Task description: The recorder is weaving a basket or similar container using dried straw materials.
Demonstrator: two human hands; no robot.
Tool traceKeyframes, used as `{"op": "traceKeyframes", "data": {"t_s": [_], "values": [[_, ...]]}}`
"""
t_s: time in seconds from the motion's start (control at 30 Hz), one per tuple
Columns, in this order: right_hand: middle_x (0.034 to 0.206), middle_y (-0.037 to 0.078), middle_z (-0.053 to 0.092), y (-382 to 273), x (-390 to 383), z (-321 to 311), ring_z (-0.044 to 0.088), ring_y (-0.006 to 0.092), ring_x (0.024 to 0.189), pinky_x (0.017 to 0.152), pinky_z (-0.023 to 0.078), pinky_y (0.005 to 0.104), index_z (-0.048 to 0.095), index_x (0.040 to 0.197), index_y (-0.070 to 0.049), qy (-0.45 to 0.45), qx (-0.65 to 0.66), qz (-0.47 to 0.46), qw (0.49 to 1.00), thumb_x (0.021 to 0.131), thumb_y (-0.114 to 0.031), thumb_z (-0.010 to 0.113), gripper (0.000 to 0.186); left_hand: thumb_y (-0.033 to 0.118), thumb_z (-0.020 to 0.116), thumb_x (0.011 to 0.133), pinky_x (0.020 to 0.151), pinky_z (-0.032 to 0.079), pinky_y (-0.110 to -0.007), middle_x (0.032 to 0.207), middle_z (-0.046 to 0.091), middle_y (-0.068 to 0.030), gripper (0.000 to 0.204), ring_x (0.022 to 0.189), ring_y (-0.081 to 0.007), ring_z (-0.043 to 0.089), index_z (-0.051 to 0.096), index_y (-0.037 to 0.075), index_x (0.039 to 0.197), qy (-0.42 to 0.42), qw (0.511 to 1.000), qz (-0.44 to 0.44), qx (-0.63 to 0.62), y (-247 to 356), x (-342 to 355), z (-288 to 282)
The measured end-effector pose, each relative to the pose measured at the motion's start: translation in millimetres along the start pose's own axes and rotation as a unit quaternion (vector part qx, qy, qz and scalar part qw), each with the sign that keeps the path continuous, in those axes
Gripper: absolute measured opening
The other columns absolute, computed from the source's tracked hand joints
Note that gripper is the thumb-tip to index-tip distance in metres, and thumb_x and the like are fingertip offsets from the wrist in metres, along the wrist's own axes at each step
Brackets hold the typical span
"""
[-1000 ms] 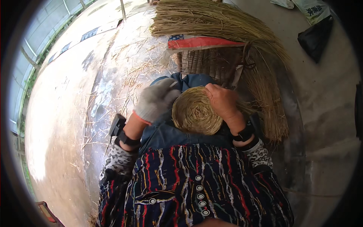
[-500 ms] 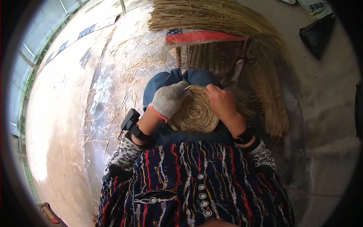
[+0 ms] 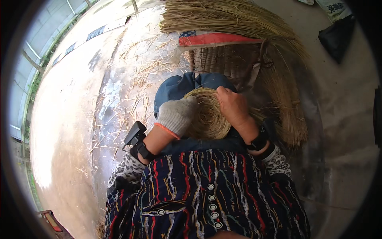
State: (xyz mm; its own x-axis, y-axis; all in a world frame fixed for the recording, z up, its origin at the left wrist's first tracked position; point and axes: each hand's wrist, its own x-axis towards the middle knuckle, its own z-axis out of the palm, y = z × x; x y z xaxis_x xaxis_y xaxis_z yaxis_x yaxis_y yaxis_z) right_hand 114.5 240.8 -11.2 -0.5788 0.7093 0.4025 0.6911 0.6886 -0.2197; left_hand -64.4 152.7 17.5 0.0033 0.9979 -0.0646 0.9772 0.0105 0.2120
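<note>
A round, coiled straw basket base (image 3: 209, 124) rests on my lap, its strands wound in rings and its rim slightly raised. My left hand (image 3: 177, 114), in a pale knitted glove with an orange cuff, is closed against the left side of the coil; its fingertips are hidden, and so is whatever they may hold. On the upper right rim, my bare right hand (image 3: 231, 106) pinches the straw between thumb and fingers. Loose strand ends stick out beside my right wrist.
Beyond my knees stands a low woven chair (image 3: 211, 59) with a red cloth strip (image 3: 223, 38) on it. A big straw bundle (image 3: 223, 16) lies behind; another straw bundle (image 3: 290, 115) is at the right. Straw scraps litter the sheet (image 3: 131, 79) at left. A black bag (image 3: 337, 38) lies far right.
My left hand has turned and come down along the coil's left side, uncovering its upper left rim. The thin shiny tip seen at its fingers is out of sight. My right hand keeps its pinch.
</note>
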Motion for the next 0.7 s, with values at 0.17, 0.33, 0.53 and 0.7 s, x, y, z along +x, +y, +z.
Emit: {"op": "traceKeyframes", "data": {"t_s": [0.17, 0.33, 0.53, 0.7], "values": [[0.076, 0.011, 0.064, 5, -2, 1, 0.065, 0.0335, 0.069, 0.059, 0.052, 0.0449, 0.052, 0.086, -0.009, -0.012, -0.031, 0.016, 0.999, 0.091, -0.025, 0.055, 0.017, 0.035, 0.053, 0.095, 0.061, 0.052, -0.032, 0.084, 0.067, -0.0078, 0.031, 0.073, -0.0215, 0.066, 0.059, 0.005, 0.100, 0.008, 0.946, 0.010, -0.324, 0, -6, -12], [0.076, 0.015, 0.064, 8, -5, 4, 0.062, 0.0376, 0.066, 0.056, 0.048, 0.0476, 0.052, 0.086, -0.007, 0.005, 0.016, 0.022, 1.000, 0.092, -0.024, 0.056, 0.018, 0.026, 0.056, 0.097, 0.067, 0.048, -0.023, 0.083, 0.059, 0.0014, 0.023, 0.074, -0.0077, 0.055, 0.058, 0.007, 0.109, -0.014, 0.571, -0.053, -0.819, -3, 0, 2], [0.077, 0.012, 0.065, 13, -7, 11, 0.065, 0.0340, 0.068, 0.059, 0.052, 0.0460, 0.053, 0.086, -0.009, -0.001, 0.006, 0.025, 1.000, 0.092, -0.025, 0.052, 0.018, 0.019, 0.056, 0.096, 0.071, 0.048, -0.025, 0.085, 0.060, 0.0003, 0.020, 0.079, -0.0089, 0.057, 0.060, 0.004, 0.109, -0.158, 0.751, -0.061, -0.638, 18, -25, 8], [0.077, 0.013, 0.064, 13, -6, 9, 0.064, 0.0357, 0.068, 0.058, 0.050, 0.0472, 0.052, 0.087, -0.008, -0.006, 0.004, 0.032, 0.999, 0.093, -0.025, 0.053, 0.018, 0.018, 0.057, 0.092, 0.063, 0.051, -0.041, 0.078, 0.064, -0.0161, 0.019, 0.071, -0.0298, 0.067, 0.059, 0.005, 0.105, 0.195, 0.953, 0.097, -0.212, -1, -16, 31]]}}
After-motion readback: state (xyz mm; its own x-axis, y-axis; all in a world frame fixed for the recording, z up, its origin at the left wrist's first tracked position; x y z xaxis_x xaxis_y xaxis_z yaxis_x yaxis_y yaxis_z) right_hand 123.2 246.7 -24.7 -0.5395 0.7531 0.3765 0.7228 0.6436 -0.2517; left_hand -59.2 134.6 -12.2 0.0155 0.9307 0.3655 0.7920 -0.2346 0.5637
